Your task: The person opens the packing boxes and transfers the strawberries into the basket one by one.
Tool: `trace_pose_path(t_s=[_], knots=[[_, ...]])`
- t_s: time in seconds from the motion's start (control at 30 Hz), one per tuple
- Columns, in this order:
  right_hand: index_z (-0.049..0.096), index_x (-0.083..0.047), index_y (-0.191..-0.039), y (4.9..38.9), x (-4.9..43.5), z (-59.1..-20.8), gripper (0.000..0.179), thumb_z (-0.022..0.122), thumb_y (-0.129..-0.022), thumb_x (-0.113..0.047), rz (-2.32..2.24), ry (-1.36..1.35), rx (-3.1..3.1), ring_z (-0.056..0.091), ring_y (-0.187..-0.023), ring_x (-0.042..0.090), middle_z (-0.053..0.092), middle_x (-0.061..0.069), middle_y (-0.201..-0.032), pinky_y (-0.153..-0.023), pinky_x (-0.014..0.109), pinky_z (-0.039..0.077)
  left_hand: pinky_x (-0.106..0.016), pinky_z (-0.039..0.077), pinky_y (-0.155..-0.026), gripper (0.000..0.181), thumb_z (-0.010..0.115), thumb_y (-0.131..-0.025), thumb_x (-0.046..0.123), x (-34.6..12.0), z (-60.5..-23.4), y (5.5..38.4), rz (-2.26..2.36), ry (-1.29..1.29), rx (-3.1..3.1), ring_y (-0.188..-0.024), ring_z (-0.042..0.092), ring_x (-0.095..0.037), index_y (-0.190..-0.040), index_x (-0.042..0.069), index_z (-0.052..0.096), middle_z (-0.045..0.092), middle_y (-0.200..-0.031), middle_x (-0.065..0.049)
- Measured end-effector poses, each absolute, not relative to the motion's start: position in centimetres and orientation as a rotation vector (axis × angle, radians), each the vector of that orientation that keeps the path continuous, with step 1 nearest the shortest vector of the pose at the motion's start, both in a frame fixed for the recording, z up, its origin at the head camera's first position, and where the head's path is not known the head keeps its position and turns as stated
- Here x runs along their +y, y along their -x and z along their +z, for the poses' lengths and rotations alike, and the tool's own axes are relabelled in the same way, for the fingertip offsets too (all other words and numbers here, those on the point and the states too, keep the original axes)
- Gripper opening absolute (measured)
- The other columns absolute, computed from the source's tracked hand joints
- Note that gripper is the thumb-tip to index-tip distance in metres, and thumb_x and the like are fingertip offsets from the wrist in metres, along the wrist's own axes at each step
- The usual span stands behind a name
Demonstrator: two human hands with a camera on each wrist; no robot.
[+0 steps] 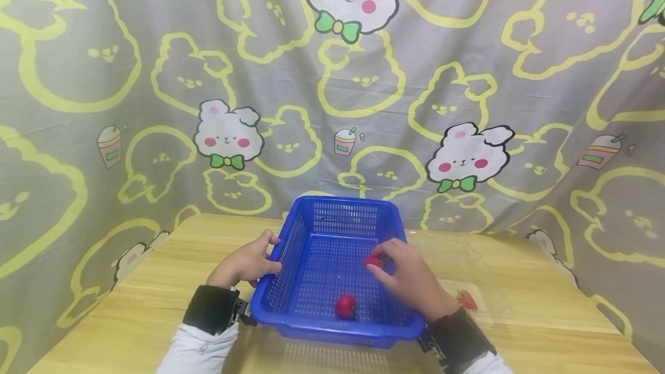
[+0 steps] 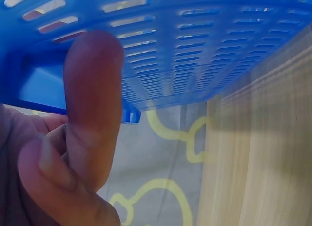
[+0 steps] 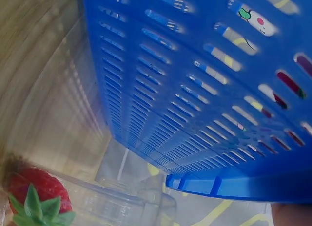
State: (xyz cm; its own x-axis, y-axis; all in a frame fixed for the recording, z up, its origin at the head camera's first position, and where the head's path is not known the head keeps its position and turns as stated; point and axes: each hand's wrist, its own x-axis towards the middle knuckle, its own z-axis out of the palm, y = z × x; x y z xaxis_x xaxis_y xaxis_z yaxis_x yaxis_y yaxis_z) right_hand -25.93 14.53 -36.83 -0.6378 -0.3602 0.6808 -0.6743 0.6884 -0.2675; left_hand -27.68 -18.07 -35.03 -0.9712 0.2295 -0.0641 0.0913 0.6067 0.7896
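Note:
A blue plastic basket (image 1: 340, 326) with slotted walls stands on the table. My left hand (image 1: 249, 261) grips its left rim, the thumb over the edge and a finger (image 2: 95, 104) against the outer wall. Over the basket's right side, my right hand (image 1: 410, 276) pinches a red strawberry (image 1: 373, 260) between thumb and fingers. Another strawberry (image 1: 345, 306) lies on the basket floor near the front wall. To the right of the basket, a third strawberry (image 1: 466, 299) with green leaves rests in a clear plastic box, seen also in the right wrist view.
The transparent box (image 3: 112, 201) sits close along the basket's right side. Behind the wooden table (image 1: 171, 270) hangs a grey cloth (image 1: 291, 85) printed with yellow outlines and white rabbits.

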Motion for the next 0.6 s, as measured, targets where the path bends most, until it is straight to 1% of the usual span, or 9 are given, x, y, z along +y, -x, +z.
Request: trace_pose_path(t_s=[0.3,0.6], knots=[[0.064,-0.019,-0.088,25.72,14.51,-36.63,0.019,0.08,-0.079,-0.02,0.715,-0.746,-2.424,0.051,-0.073,0.006,0.055,-0.012,-0.079,-0.066,0.025,0.048,-0.041,0.055,-0.05,0.047,0.065,-0.086,0.003,-18.07,-34.86,27.59,1.289,-0.28,2.672,-0.072,0.066,-0.027,-0.125,0.002,0.039,0.062,-0.089,-0.015],[0.064,-0.019,-0.088,25.78,14.49,-36.72,0.02,0.081,-0.078,-0.018,0.721,-0.728,-2.451,0.052,-0.074,0.007,0.055,-0.011,-0.08,-0.067,0.026,0.049,-0.041,0.055,-0.05,0.047,0.065,-0.086,0.003,-18.14,-34.89,27.55,1.281,-0.289,2.673,-0.072,0.066,-0.027,-0.125,0.002,0.039,0.062,-0.09,-0.016]])
